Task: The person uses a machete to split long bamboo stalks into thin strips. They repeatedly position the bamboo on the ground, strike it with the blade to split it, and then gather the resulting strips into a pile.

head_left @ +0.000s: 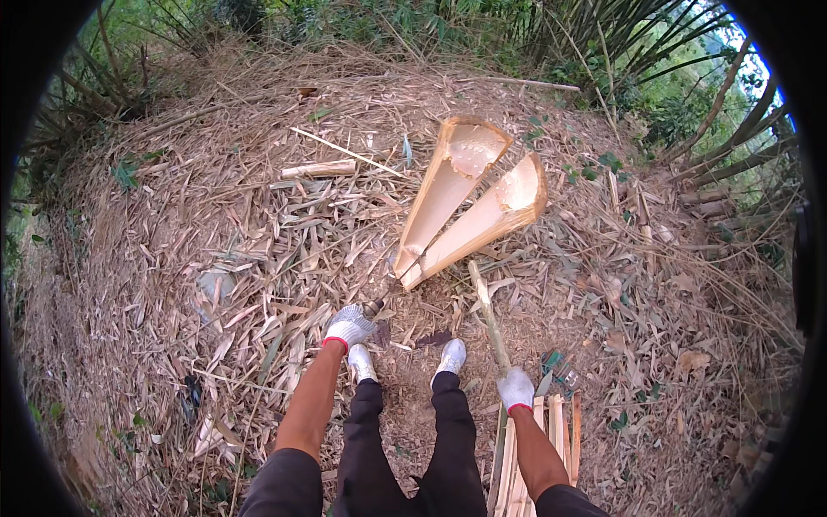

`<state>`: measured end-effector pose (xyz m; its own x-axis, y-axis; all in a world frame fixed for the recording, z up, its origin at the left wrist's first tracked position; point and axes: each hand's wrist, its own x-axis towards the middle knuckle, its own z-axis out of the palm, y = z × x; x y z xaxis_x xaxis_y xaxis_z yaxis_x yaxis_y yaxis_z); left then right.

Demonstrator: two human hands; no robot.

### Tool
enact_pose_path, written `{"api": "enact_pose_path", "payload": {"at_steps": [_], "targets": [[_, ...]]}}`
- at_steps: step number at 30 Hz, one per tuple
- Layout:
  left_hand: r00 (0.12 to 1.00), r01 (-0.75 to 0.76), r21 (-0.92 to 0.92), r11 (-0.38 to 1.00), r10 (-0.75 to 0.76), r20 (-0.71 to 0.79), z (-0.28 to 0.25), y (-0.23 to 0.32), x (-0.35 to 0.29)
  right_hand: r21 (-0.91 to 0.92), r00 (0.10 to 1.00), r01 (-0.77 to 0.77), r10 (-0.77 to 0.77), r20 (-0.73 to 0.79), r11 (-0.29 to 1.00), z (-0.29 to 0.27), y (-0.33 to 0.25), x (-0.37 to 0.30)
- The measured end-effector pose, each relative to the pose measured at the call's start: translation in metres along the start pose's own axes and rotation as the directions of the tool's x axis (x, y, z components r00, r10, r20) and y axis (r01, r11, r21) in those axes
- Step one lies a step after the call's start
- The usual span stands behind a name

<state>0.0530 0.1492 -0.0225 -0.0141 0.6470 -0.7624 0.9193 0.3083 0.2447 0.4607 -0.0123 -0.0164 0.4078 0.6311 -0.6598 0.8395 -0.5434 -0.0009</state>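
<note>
Grey and rounded, a lump (217, 284) sits among curled, papery leaf litter (301, 226) at your nine o'clock, taking the middle of the view as the dial's centre. At half past ten lies a short, straw-coloured split piece (319, 169), flat and fibrous. Your left hand (351, 327), in a white knit glove with a red cuff, is closed round a dark-handled tool (373, 308) at half past seven; its far end is too small to make out. The bamboo (484, 220) lies at one o'clock, split into two smooth, cream-hollowed troughs that spread in a V, their narrow ends together towards you and their far rims ragged. At five o'clock your right hand (515, 389), gloved alike, is wrapped round the lower end of a slim, knobbly stick (489, 319) pointing towards eleven. Beside that hand, long straight-grained strips (556, 431) lie bundled side by side.
</note>
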Motion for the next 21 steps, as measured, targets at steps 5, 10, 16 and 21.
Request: {"api": "enact_pose_path", "payload": {"at_steps": [5,10,16,21], "targets": [[0.999,-0.036,-0.02,0.999,0.035,-0.031,0.008,0.024,-0.008,-0.101,0.963,-0.107,0.128,0.236,0.989,0.049,0.044,-0.043],[1.0,-0.004,-0.043,0.999,0.003,-0.021,0.056,0.014,0.0,0.618,0.989,0.118,-0.037,-0.143,0.777,-0.113,-0.076,0.015],[0.998,0.012,-0.11,0.994,-0.018,-0.054,0.091,0.038,0.001,0.7,0.65,0.694,-0.269,-0.71,-0.17,-0.357,-0.214,-0.013],[0.996,-0.036,-0.178,0.983,0.02,-0.09,0.107,0.029,-0.005,0.501,0.604,0.784,-0.265,-0.751,0.367,-0.354,-0.246,-0.021]]}}
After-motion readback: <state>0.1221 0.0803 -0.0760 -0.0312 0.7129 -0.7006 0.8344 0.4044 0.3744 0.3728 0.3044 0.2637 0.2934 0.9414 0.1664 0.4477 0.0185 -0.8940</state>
